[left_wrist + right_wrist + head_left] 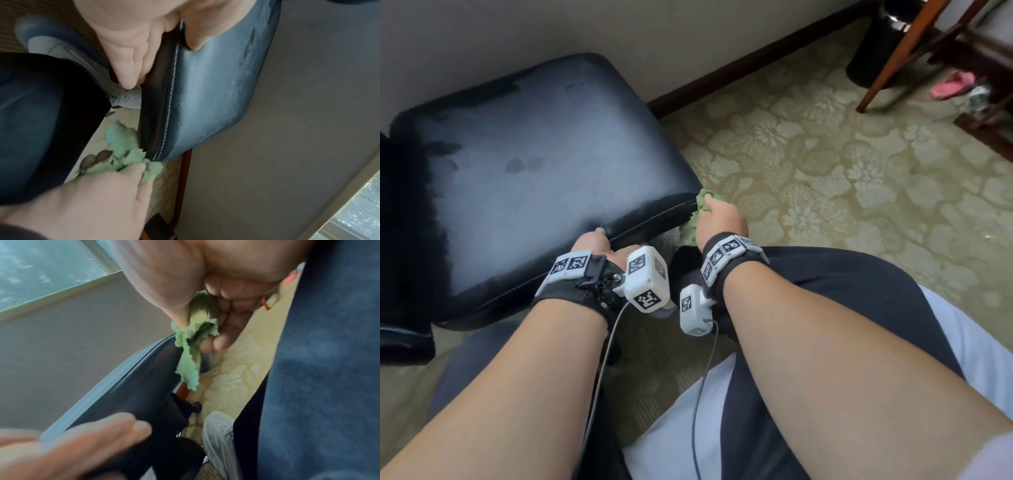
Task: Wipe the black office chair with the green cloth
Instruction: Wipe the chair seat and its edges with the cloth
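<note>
The black office chair's seat [534, 164] fills the left of the head view, its stitched front edge [170, 100] facing me. My left hand [592, 245] grips that edge, thumb [195, 37] on top and fingers [127, 69] down the side. My right hand [717, 219] holds the bunched green cloth [705, 200] against the seat's front right corner. In the right wrist view the cloth [189, 366] hangs from the thumb and curled fingers [224, 331] of that hand, touching the dark edge [123, 394].
Patterned beige carpet [825, 164] spreads to the right. A wall with a dark baseboard [756, 58] runs behind the chair. Wooden furniture legs [893, 58], a black bin [876, 44] and a pink slipper [952, 84] stand far right. My knees and a grey shoe [123, 97] sit close under the seat.
</note>
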Demonstrator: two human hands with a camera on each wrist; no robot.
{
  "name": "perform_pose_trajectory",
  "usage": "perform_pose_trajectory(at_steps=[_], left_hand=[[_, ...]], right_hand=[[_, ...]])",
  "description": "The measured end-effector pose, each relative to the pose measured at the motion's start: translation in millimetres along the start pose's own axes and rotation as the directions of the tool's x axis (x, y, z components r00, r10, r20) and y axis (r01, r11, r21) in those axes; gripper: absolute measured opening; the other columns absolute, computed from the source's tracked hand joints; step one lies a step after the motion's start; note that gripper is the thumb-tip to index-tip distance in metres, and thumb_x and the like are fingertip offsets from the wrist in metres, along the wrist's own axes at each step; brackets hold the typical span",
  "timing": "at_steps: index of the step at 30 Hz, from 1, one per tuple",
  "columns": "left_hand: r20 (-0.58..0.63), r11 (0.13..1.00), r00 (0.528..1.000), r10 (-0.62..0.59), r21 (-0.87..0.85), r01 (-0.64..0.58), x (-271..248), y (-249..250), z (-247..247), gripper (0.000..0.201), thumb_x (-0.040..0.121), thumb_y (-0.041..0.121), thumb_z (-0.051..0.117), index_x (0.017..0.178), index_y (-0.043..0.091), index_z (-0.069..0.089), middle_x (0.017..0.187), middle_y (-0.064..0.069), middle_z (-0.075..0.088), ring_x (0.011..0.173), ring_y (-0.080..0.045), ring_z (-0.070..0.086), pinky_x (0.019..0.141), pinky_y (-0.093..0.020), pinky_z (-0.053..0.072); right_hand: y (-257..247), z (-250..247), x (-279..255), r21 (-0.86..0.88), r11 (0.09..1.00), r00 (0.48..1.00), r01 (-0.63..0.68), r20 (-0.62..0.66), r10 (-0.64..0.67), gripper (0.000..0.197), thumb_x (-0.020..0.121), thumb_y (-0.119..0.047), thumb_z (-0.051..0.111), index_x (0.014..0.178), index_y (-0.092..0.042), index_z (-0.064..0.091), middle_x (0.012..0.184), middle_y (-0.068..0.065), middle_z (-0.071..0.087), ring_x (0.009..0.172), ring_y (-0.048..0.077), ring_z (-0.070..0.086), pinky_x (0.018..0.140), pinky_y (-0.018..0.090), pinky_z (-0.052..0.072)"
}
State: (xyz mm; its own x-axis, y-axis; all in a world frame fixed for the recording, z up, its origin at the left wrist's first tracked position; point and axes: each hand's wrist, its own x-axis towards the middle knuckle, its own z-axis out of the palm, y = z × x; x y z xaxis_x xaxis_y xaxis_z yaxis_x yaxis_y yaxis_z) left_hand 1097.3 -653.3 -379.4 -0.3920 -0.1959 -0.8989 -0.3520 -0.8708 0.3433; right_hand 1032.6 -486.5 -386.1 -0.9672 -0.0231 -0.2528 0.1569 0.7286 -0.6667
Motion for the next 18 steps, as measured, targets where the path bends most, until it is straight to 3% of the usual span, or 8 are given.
perform_pose_trajectory(at_steps=[2,5,7,11,13,15,18], left_hand=[[0.043,0.996,0.997,-0.062,-0.068,0.064,-13.1,-1.9,6.1,0.073,0.113,0.048,0.028,0.157,-0.010,0.024,0.161,-0.033,0.032,0.151,-0.044,0.032,0.116,-0.057,0.030],[0.038,0.995,0.996,-0.082,-0.060,0.084,-23.1,-0.6,7.6,0.076,0.113,0.048,0.028,0.154,-0.016,0.026,0.159,-0.034,0.035,0.148,-0.047,0.035,0.098,-0.059,0.034],[0.051,0.993,0.994,-0.102,-0.057,0.104,-23.5,0.7,6.1,0.076,0.113,0.049,0.029,0.153,-0.016,0.028,0.157,-0.034,0.039,0.146,-0.047,0.038,0.097,-0.058,0.036],[0.079,0.991,0.991,-0.108,-0.075,0.114,-16.8,3.9,3.3,0.076,0.113,0.048,0.030,0.153,-0.017,0.029,0.157,-0.034,0.040,0.148,-0.043,0.038,0.116,-0.052,0.032],[0.094,0.992,0.991,-0.095,-0.077,0.102,-9.2,6.3,-0.7,0.074,0.113,0.049,0.031,0.159,-0.009,0.025,0.157,-0.032,0.040,0.149,-0.043,0.038,0.119,-0.051,0.031],[0.108,0.991,0.990,-0.095,-0.081,0.104,-2.2,10.4,-4.7,0.070,0.112,0.049,0.031,0.165,0.004,0.019,0.155,-0.032,0.043,0.145,-0.045,0.042,0.111,-0.056,0.038],[0.086,0.994,0.993,-0.079,-0.070,0.085,3.7,11.5,-7.8,0.069,0.111,0.050,0.034,0.166,0.011,0.019,0.151,-0.032,0.048,0.138,-0.047,0.048,0.093,-0.060,0.045]], right_hand=[[-10.4,10.1,-11.2,0.022,0.996,0.994,0.083,0.075,-0.085,0.038,0.103,-0.019,0.046,0.137,-0.027,0.062,0.120,0.004,0.071,0.113,0.030,0.062,0.086,0.019,0.049],[-13.9,29.4,-18.2,-0.053,0.978,0.965,0.204,0.180,-0.191,0.048,0.104,-0.023,0.046,0.145,-0.047,0.049,0.126,0.008,0.068,0.107,0.031,0.062,0.094,0.036,0.054],[-9.9,32.6,-10.9,-0.023,0.988,0.979,0.150,0.140,-0.145,0.049,0.103,-0.023,0.045,0.142,-0.052,0.050,0.126,0.005,0.069,0.103,0.029,0.063,0.091,0.035,0.054],[-4.5,27.7,1.6,0.053,0.998,0.999,0.034,0.039,-0.036,0.049,0.103,-0.021,0.043,0.142,-0.049,0.053,0.127,0.004,0.069,0.108,0.027,0.062,0.090,0.031,0.052],[-0.7,27.6,8.6,0.120,0.993,1.000,-0.016,-0.008,0.017,0.048,0.103,-0.019,0.043,0.142,-0.044,0.055,0.128,0.001,0.069,0.108,0.026,0.063,0.088,0.030,0.052],[0.3,28.3,13.7,0.176,0.982,0.997,-0.063,-0.028,0.069,0.048,0.103,-0.018,0.042,0.142,-0.042,0.056,0.128,0.001,0.069,0.107,0.026,0.063,0.091,0.034,0.054],[-6.3,30.8,8.1,0.073,0.997,1.000,-0.002,0.027,0.000,0.049,0.105,-0.021,0.041,0.146,-0.044,0.050,0.122,0.007,0.068,0.108,0.030,0.061,0.090,0.034,0.052]])
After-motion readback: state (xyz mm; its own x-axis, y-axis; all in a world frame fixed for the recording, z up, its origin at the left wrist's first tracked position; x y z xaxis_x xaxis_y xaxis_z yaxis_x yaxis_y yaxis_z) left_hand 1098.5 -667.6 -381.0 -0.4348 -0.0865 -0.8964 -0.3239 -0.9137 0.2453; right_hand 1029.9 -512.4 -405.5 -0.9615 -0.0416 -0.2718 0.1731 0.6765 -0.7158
